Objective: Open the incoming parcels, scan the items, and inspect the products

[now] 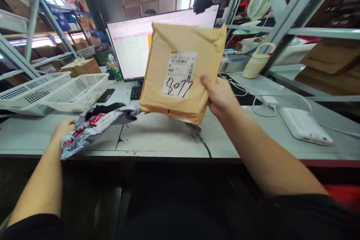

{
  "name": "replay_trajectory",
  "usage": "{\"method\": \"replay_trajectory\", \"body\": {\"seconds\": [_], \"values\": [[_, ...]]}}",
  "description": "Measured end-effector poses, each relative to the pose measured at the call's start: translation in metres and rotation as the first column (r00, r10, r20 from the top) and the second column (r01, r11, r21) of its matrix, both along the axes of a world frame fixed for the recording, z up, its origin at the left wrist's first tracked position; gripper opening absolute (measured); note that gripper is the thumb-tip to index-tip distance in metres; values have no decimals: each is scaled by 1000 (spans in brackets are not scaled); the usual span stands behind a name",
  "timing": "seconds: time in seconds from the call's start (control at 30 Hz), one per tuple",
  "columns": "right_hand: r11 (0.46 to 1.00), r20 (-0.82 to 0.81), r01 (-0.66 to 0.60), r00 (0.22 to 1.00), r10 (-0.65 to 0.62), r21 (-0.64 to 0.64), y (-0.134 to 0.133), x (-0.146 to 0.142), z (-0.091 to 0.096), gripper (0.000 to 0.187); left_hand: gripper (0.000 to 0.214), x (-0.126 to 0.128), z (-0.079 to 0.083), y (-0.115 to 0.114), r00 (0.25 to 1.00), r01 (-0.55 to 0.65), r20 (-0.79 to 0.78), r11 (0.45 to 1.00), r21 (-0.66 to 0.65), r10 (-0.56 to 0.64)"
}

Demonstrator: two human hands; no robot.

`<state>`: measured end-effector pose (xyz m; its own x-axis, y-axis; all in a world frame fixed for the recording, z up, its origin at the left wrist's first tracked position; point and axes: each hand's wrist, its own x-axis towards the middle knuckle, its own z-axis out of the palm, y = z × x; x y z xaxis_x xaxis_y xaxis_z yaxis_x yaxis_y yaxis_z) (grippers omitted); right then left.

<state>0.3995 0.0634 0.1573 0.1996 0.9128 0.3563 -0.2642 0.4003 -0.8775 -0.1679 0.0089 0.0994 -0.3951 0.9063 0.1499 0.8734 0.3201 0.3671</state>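
Observation:
My right hand (222, 95) grips the lower right side of a tan padded envelope (157, 67), held up in front of the monitor. A white label with printed codes and the handwritten number 8077 is on its face. At the left, my left hand (62, 131) is closed on the end of a crumpled grey plastic mailing bag (95, 125) with red print. Something black shows at the bag's upper edge. The bag hangs over the front of the white desk (157, 138), and its right end comes close to the envelope's lower left corner.
Behind the envelope stands a monitor (126, 45) with a keyboard (136, 92). White perforated baskets (75, 93), a phone (105, 95) and a green-labelled bottle (114, 69) are at left. A white power bank (305, 125), cables and a cream tumbler (257, 63) sit at right, near metal shelf posts.

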Motion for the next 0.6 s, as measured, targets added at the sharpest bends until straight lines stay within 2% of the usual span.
{"method": "replay_trajectory", "body": {"seconds": [0.07,0.17,0.23,0.3,0.37,0.4,0.43,0.47,0.5,0.53,0.57,0.6], "values": [[998,-72,58,996,-59,-10,10,3,-10,33,25,-30,9,-24,982,-187,-7,982,-22,187],[987,-188,154,972,-142,49,21,18,-14,28,54,-66,11,-64,885,-463,42,886,-8,463],[990,-219,127,969,-112,58,23,20,-12,29,77,-70,9,-75,844,-529,107,848,19,525],[998,-205,43,978,-34,39,21,9,-11,33,89,-55,8,-69,869,-492,116,865,97,481],[1000,-165,-27,986,28,7,16,-10,-12,36,90,-24,10,-52,917,-393,31,888,241,397],[998,-140,-53,989,50,-18,14,-21,-15,37,87,-6,11,-42,937,-313,-43,891,330,345],[996,-120,-69,991,63,-50,10,-31,-17,37,87,12,12,-32,958,-206,-116,912,353,262],[993,-106,-80,992,70,-90,6,-39,-20,36,88,29,10,-24,973,-111,-164,951,290,163],[987,-96,-91,992,78,-133,2,-46,-24,34,90,44,7,-17,979,-84,-163,975,208,119],[980,-90,-96,993,81,-175,-3,-51,-27,31,94,57,2,-13,988,-37,-148,997,64,46],[972,-81,-100,993,84,-211,-7,-55,-31,27,95,67,-5,-10,992,31,-119,997,-71,-39],[967,-65,-104,994,91,-232,-10,-59,-34,23,88,74,-14,-10,994,55,-84,993,-109,-64]]}}
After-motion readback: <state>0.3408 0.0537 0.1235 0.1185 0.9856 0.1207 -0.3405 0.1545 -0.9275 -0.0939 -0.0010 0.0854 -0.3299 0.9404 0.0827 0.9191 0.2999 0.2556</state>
